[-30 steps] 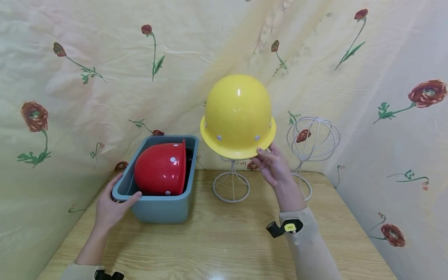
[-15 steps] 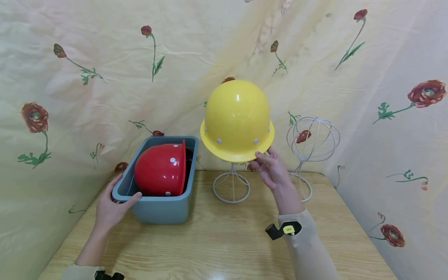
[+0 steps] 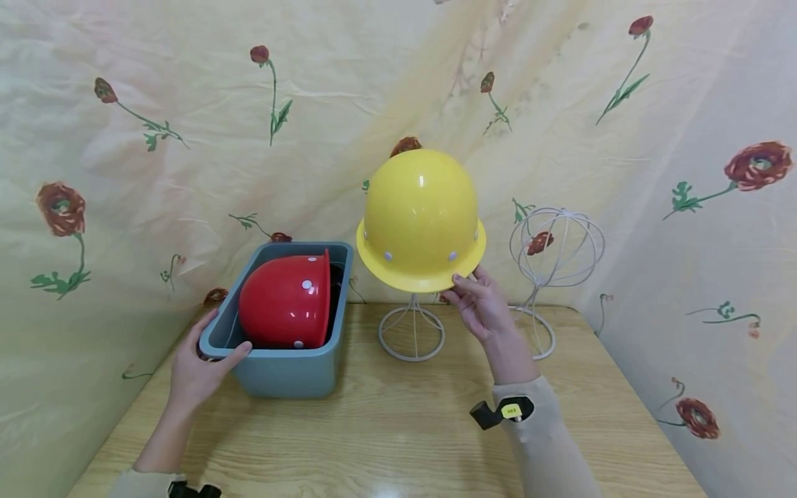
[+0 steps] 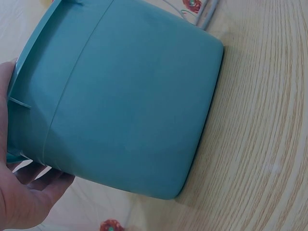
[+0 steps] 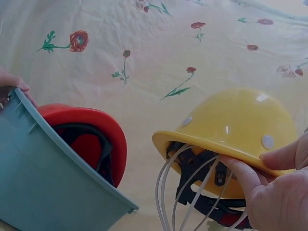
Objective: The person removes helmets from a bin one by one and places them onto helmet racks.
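My right hand pinches the brim of a yellow hard hat between thumb and fingers. The hat sits over the round top of a white wire stand; in the right wrist view the stand's wires run up inside the hat, beside its black inner straps. My left hand grips the near left corner of a blue-grey bin, thumb over the rim. Inside the bin a red hard hat lies on its side, its opening turned right.
To the right stands a second white wire stand with a bare round top. A wooden table carries everything. Flower-patterned cloth hangs close behind the bin and stands and along both sides.
The yellow hard hat has come down over the middle wire stand, my right hand lowering with it. My left hand and the bin have stayed in place.
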`<action>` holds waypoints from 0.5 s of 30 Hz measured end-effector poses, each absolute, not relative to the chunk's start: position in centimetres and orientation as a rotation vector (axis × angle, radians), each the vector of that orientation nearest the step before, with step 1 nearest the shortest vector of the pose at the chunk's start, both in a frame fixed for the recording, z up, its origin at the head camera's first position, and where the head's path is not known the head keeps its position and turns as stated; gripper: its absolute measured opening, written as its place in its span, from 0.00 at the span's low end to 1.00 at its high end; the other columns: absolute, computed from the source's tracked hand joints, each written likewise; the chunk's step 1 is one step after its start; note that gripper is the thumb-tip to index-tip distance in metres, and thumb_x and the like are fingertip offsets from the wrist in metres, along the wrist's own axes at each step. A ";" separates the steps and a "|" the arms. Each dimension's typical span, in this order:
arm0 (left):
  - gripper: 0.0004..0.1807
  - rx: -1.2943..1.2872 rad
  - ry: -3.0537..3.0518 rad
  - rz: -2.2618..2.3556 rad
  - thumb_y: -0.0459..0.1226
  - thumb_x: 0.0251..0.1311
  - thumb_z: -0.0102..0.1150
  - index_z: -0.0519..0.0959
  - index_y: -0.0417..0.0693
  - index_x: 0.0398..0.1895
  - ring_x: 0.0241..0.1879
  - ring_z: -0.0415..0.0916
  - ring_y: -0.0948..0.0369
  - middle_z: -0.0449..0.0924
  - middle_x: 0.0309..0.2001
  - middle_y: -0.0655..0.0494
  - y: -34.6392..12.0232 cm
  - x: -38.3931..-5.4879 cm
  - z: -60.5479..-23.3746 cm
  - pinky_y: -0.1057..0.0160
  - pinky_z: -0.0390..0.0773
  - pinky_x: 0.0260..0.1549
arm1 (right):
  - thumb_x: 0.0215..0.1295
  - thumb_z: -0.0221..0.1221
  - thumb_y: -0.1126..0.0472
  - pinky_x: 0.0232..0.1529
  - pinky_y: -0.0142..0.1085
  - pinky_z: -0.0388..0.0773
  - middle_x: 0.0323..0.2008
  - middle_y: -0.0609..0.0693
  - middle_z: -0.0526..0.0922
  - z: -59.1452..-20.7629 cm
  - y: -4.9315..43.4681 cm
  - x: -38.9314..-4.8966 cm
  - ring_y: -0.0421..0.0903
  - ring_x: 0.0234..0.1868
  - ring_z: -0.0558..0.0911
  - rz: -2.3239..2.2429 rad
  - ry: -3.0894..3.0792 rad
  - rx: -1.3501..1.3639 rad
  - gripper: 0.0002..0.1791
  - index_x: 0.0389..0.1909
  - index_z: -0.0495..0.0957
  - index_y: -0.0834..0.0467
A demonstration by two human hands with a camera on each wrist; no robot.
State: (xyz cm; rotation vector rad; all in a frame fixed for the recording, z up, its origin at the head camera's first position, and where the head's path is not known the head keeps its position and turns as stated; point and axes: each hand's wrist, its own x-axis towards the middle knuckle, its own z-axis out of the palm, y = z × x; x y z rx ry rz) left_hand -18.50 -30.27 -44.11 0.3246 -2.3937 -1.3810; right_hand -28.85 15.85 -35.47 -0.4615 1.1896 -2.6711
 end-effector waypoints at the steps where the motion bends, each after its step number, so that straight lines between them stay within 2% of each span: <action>1: 0.51 0.325 -2.394 -1.381 0.51 0.63 0.74 0.58 0.60 0.86 0.70 0.64 0.48 0.64 0.79 0.42 -30.3 -18.5 -44.1 0.87 0.67 0.40 | 0.80 0.40 0.78 0.46 0.34 0.88 0.52 0.49 0.91 -35.5 15.8 -28.8 0.44 0.45 0.92 -2.673 1.185 -0.462 0.25 0.70 0.66 0.55; 6: 0.52 0.320 -2.402 -1.365 0.51 0.63 0.74 0.57 0.60 0.86 0.71 0.64 0.43 0.64 0.80 0.41 -30.3 -18.5 -44.1 0.86 0.65 0.41 | 0.79 0.41 0.78 0.45 0.34 0.89 0.51 0.51 0.91 -35.9 15.8 -28.9 0.44 0.44 0.93 -2.680 1.162 -0.489 0.25 0.68 0.68 0.56; 15: 0.51 0.313 -2.393 -1.350 0.50 0.63 0.75 0.58 0.59 0.86 0.68 0.64 0.50 0.65 0.79 0.41 -30.2 -18.4 -44.2 0.88 0.66 0.40 | 0.79 0.42 0.78 0.46 0.33 0.88 0.51 0.50 0.90 -36.6 15.8 -28.9 0.44 0.44 0.92 -2.669 1.147 -0.483 0.24 0.66 0.71 0.54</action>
